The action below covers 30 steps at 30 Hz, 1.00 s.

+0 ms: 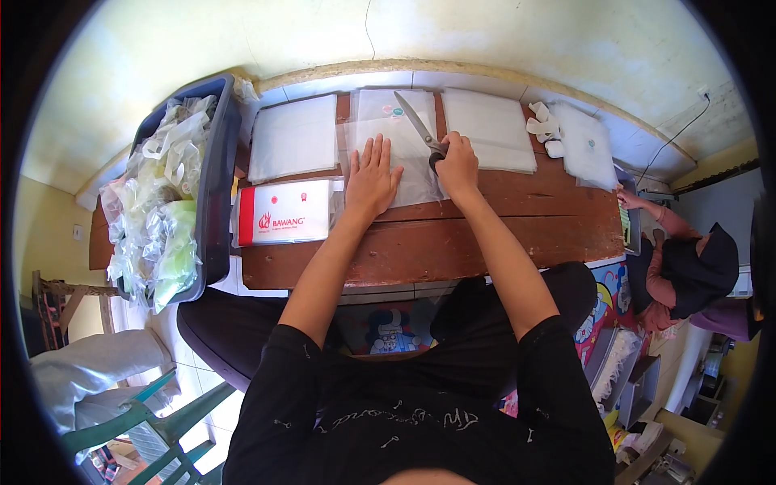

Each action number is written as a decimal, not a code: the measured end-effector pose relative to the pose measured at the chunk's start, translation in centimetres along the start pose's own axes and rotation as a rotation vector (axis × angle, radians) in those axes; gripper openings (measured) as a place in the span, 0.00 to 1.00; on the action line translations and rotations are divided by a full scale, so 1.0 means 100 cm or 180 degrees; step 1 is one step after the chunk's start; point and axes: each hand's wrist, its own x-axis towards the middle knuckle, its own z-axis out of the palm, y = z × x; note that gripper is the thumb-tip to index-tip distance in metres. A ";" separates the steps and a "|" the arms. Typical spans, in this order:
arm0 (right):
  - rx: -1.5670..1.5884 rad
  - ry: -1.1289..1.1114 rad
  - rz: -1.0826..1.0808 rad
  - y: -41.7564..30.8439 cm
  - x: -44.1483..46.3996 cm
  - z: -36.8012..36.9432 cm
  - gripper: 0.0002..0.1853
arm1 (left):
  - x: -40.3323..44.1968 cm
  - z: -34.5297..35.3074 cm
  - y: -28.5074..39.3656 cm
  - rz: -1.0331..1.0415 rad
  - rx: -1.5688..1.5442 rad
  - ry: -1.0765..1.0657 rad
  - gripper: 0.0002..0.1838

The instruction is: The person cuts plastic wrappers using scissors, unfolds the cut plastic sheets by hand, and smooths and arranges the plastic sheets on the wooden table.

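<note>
Heaped tub (217, 190), BAWANG packet (284, 212) beside plastic sheets (412, 171)

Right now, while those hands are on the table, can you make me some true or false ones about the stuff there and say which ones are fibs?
1. The right hand holds scissors. True.
2. The scissors' blades point toward the person's lap. False: they point away, toward the wall.
3. The left hand rests palm-down on clear plastic sheets. True.
4. The word BAWANG is printed in green. False: it is red, on a mostly white pack.
5. The dark tub at the left has clear plastic bags in it. True.
</note>
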 end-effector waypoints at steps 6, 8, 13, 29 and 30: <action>0.0020 -0.0132 0.0068 -0.006 -0.019 -0.038 0.14 | 0.000 0.001 0.000 -0.0019 0.0104 -0.0113 0.35; -0.0090 -0.0279 0.0053 -0.001 -0.040 -0.057 0.14 | -0.001 0.002 0.000 -0.0017 0.0124 -0.0150 0.35; -0.0246 -0.0632 -0.0132 0.021 -0.093 -0.099 0.15 | 0.002 0.003 -0.002 -0.0008 0.0176 -0.0112 0.35; -0.1118 -0.1341 -0.0081 0.037 -0.171 -0.133 0.19 | 0.002 0.002 0.000 -0.0057 0.0268 -0.0274 0.36; -0.1173 -0.1370 -0.0096 0.038 -0.172 -0.133 0.19 | 0.002 0.002 0.000 -0.0083 0.0221 -0.0313 0.36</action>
